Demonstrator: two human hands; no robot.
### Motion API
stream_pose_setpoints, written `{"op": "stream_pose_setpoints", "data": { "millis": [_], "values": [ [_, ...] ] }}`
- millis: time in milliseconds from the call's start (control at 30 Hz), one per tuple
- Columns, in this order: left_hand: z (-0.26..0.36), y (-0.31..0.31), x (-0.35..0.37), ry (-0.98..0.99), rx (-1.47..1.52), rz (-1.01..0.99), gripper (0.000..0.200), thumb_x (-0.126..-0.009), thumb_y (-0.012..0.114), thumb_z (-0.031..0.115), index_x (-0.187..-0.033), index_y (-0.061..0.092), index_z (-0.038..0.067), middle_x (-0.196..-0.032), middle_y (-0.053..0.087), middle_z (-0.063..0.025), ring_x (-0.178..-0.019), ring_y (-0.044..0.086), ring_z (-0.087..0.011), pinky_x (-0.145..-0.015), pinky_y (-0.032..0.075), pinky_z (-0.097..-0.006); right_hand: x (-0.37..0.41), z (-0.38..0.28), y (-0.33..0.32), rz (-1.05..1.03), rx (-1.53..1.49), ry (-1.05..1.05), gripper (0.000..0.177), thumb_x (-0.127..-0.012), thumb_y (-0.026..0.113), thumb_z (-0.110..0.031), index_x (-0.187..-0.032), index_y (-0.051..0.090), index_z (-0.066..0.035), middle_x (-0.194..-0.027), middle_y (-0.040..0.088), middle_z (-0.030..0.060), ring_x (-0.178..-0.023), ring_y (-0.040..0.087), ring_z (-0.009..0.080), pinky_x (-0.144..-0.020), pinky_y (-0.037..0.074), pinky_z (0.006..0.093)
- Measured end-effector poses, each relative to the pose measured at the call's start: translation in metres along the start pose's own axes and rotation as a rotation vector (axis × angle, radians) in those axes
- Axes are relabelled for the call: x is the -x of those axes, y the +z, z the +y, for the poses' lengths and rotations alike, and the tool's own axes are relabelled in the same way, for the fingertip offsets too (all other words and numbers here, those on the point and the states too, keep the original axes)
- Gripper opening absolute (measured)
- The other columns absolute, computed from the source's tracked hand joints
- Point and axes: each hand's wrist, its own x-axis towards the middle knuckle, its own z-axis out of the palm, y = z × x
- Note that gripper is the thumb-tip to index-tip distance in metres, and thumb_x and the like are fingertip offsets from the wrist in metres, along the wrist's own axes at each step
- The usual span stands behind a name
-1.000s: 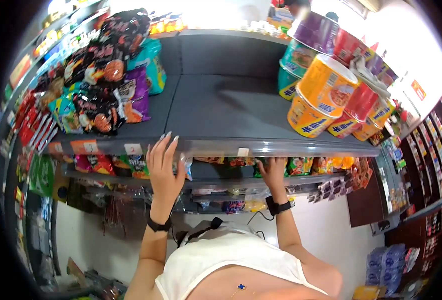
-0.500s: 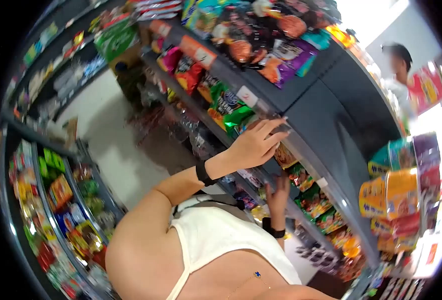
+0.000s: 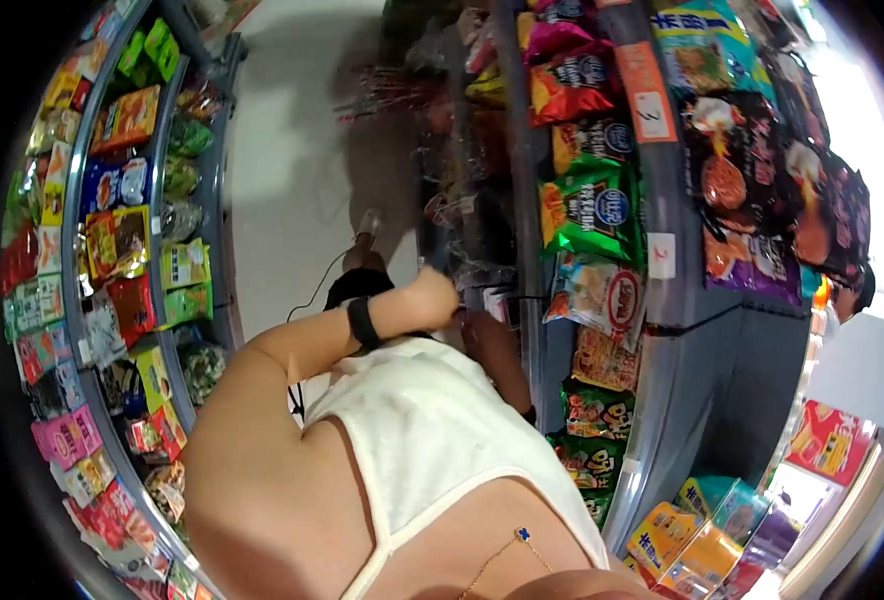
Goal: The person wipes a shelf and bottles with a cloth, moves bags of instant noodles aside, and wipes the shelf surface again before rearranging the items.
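My left hand (image 3: pixel 428 299), with a black band on the wrist, is in front of my waist. Its fingers are curled inward, and whatever they may hold is hidden. Close against it, in shadow, is my right hand (image 3: pixel 474 328); its fingers are mostly out of sight behind the left one. To the right of both hands, the shelf carries a green snack bag (image 3: pixel 592 215), a pale bag with a red oval (image 3: pixel 597 297) and a noodle packet (image 3: pixel 605 358).
More packaged snacks fill the left shelf rack (image 3: pixel 80 290). Black noodle bags (image 3: pixel 737 165) lie on the upper right shelf, with a grey shelf panel (image 3: pixel 707 375) below. Cup noodles (image 3: pixel 687 545) stand at lower right. A thin cable (image 3: pixel 319 285) crosses the pale floor (image 3: pixel 282 150).
The view has turned toward the aisle. My left hand has left the shelf edge and curled in front of my waist. My right hand has drawn back from the lower shelf beside it.
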Motion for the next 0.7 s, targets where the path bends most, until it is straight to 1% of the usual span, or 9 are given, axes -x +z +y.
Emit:
{"op": "stream_pose_setpoints", "data": {
  "millis": [67, 133, 233, 367, 533, 600, 633, 667, 700],
  "values": [
    [-0.034, 0.025, -0.005, -0.149, -0.089, 0.163, 0.023, -0.079, 0.055, 0.024, -0.091, 0.07, 0.011, -0.087, 0.068, -0.0098, -0.08, 0.065, -0.0266, -0.065, 0.047, -0.0462, -0.015, 0.003, -0.01, -0.004, 0.101, -0.051, 0.018, -0.084, 0.058, -0.019, -0.092, 0.06, -0.003, -0.09, 0.06, 0.0201, -0.079, 0.059, 0.0384, -0.067, 0.048, 0.0448],
    [-0.057, 0.04, -0.008, -0.451, 0.06, 0.346, 0.023, -0.08, 0.059, 0.028, -0.091, 0.07, 0.011, -0.089, 0.068, -0.0116, -0.083, 0.065, -0.0275, -0.067, 0.049, -0.0446, -0.038, 0.023, -0.006, -0.12, 0.264, -0.077, 0.018, -0.085, 0.058, -0.018, -0.097, 0.06, -0.004, -0.092, 0.06, 0.0196, -0.082, 0.059, 0.0385, -0.071, 0.049, 0.0434],
    [-0.093, 0.033, -0.002, -0.547, 0.104, 0.245, 0.033, -0.082, 0.06, 0.034, -0.104, 0.064, 0.009, -0.082, 0.066, -0.0146, -0.079, 0.064, -0.0309, -0.065, 0.049, -0.0435, -0.04, 0.013, -0.031, 0.19, 0.014, -0.126, 0.02, -0.085, 0.058, -0.016, -0.1, 0.06, -0.003, -0.095, 0.061, 0.0194, -0.086, 0.06, 0.0385, -0.075, 0.049, 0.0422],
    [-0.104, 0.016, -0.006, -0.648, 0.167, 0.25, 0.026, -0.077, 0.067, 0.033, -0.09, 0.068, 0.01, -0.082, 0.068, -0.0095, -0.078, 0.065, -0.03, -0.067, 0.051, -0.0431, -0.03, 0.022, -0.047, 0.248, -0.016, 0.007, 0.021, -0.085, 0.057, -0.012, -0.105, 0.062, -0.005, -0.105, 0.062, 0.0181, -0.094, 0.06, 0.0357, -0.079, 0.049, 0.0411],
    [-0.113, -0.007, -0.034, -0.402, 0.081, 0.384, 0.028, -0.078, 0.064, 0.027, -0.099, 0.065, 0.008, -0.098, 0.065, -0.0141, -0.088, 0.062, -0.034, -0.067, 0.05, -0.0451, 0.018, 0.05, -0.033, 0.41, -0.051, 0.152, 0.021, -0.082, 0.059, -0.011, -0.102, 0.064, -0.007, -0.097, 0.064, 0.0161, -0.09, 0.062, 0.0353, -0.076, 0.05, 0.0433],
    [-0.108, -0.024, -0.05, -0.143, 0.074, 0.628, 0.038, -0.079, 0.06, 0.018, -0.115, 0.059, 0.008, -0.097, 0.064, -0.0168, -0.088, 0.061, -0.0344, -0.07, 0.05, -0.0455, 0.05, 0.056, -0.022, 0.537, -0.091, 0.303, 0.021, -0.081, 0.058, -0.012, -0.101, 0.065, -0.008, -0.094, 0.065, 0.0158, -0.089, 0.062, 0.0356, -0.075, 0.05, 0.0434],
    [-0.114, -0.024, -0.068, 0.126, 0.009, 0.823, 0.04, -0.078, 0.059, 0.014, -0.118, 0.057, 0.008, -0.097, 0.064, -0.0176, -0.087, 0.061, -0.0348, -0.071, 0.05, -0.0457, 0.06, 0.053, -0.021, 0.407, -0.042, 0.505, 0.02, -0.079, 0.057, -0.01, -0.097, 0.066, -0.008, -0.094, 0.065, 0.0161, -0.088, 0.062, 0.0353, -0.076, 0.05, 0.0431],
    [-0.104, -0.032, -0.077, -0.004, -0.016, 0.7, 0.041, -0.079, 0.058, 0.012, -0.119, 0.056, 0.01, -0.097, 0.064, -0.0176, -0.083, 0.061, -0.0364, -0.068, 0.05, -0.0461, 0.065, 0.06, -0.004, 0.412, 0.011, 0.577, 0.02, -0.077, 0.056, -0.009, -0.094, 0.066, -0.008, -0.094, 0.065, 0.0167, -0.087, 0.062, 0.035, -0.075, 0.05, 0.0433],
    [-0.088, -0.049, -0.082, -0.01, -0.017, 0.561, 0.038, -0.084, 0.057, 0.018, -0.121, 0.055, 0.011, -0.093, 0.064, -0.0183, -0.076, 0.061, -0.0373, -0.064, 0.049, -0.0471, 0.071, 0.074, 0.025, 0.618, 0.128, 0.48, 0.019, -0.076, 0.055, -0.009, -0.092, 0.065, -0.008, -0.094, 0.065, 0.0175, -0.085, 0.063, 0.0357, -0.073, 0.051, 0.0446]
  ]
}}
